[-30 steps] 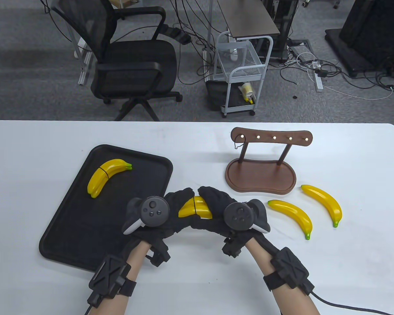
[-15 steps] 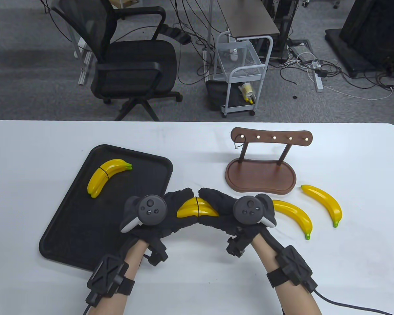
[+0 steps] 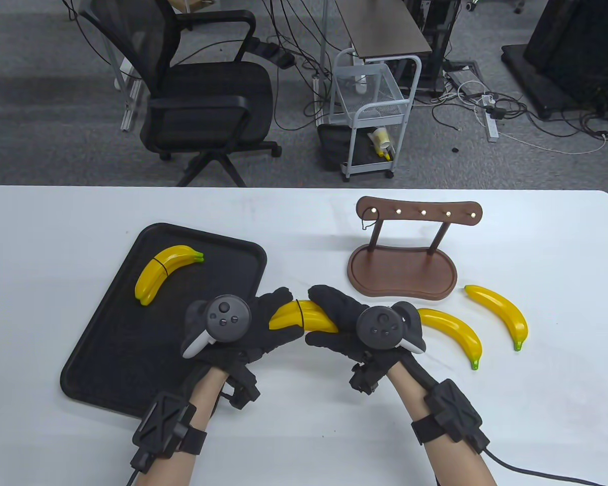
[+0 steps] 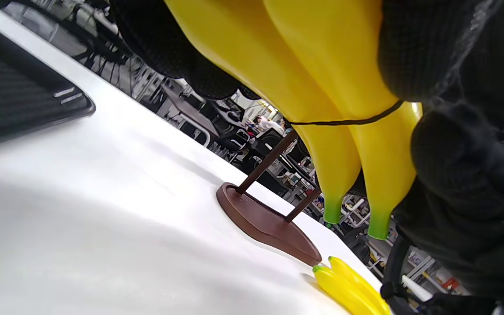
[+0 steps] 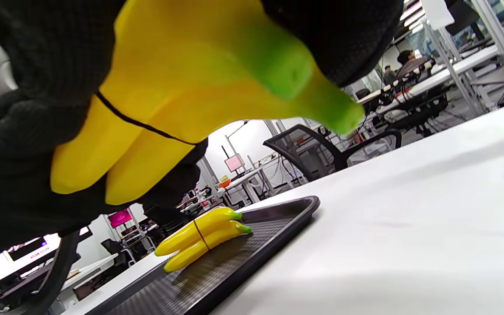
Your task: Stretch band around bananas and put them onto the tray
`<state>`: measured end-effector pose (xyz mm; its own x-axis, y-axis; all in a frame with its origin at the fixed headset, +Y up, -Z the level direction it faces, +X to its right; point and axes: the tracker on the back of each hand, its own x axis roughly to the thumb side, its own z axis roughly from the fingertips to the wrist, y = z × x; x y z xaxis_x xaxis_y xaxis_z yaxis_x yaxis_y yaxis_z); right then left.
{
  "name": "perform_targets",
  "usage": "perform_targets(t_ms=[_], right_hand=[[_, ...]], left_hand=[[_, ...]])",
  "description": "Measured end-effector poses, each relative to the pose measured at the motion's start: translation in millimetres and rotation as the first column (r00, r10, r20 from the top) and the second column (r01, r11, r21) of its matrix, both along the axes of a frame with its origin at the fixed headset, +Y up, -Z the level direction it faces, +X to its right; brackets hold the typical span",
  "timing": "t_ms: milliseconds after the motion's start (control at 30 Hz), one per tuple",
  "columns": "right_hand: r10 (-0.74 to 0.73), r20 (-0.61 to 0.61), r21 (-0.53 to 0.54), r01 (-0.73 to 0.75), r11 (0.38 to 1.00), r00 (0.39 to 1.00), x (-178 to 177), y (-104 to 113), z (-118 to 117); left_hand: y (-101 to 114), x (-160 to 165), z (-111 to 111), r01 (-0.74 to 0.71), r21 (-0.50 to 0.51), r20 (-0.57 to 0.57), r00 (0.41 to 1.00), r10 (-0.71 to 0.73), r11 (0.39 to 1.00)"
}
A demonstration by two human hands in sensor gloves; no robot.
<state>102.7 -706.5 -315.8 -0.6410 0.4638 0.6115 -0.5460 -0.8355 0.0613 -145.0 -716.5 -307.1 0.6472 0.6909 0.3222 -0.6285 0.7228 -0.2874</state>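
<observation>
You grip the banded bananas (image 3: pixel 304 318) with both hands' fingers (image 3: pixel 329 304); next, carry them left onto the tray (image 3: pixel 106 354).

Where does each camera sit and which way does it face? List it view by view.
Table view: above the table's near edge, looking down; left hand and right hand hold the banded bananas.
Left wrist view: low under the left hand, facing the wooden stand.
Right wrist view: low under the right hand, facing the tray.
Shared: all three show the banded bananas.
</observation>
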Motion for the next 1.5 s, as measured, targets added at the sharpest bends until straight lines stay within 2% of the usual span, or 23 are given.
perform_targets(t_ms=[367,567,800,1000,1200,1367,1500], right_hand=[[0.092,0.078,0.205,-0.106,0.973,0.993,-5,9,9],[0.081,0.103,0.243,-0.104,0.964,0.991,-6,11,11],[0.057,0.11,0.235,-0.081,0.969,0.992,-4,12,10],[0.052,0.137,0.2,-0.079,0.977,0.989,-2,11,8],[0.037,0.167,0.136,-0.06,0.989,0.985,2,9,3],[0.037,0.198,0.077,-0.053,0.996,0.979,2,8,1],[0.04,0.209,0.023,-0.046,0.999,0.977,-1,4,0]], left_hand=[[-7,-3,-5,-0.163,-0.207,-0.025,0.987,0.162,0.965],[-8,-1,-4,-0.181,-0.243,-0.016,0.983,0.183,0.953],[-9,1,-4,-0.156,-0.262,0.003,0.987,0.162,0.952],[0,-2,-3,-0.124,-0.186,-0.002,0.992,0.126,0.975],[11,-4,1,-0.081,-0.029,-0.013,0.997,0.081,0.996],[17,3,6,0.039,0.085,-0.049,0.998,-0.035,0.996],[17,11,10,0.187,0.169,-0.08,0.981,-0.176,0.968]])
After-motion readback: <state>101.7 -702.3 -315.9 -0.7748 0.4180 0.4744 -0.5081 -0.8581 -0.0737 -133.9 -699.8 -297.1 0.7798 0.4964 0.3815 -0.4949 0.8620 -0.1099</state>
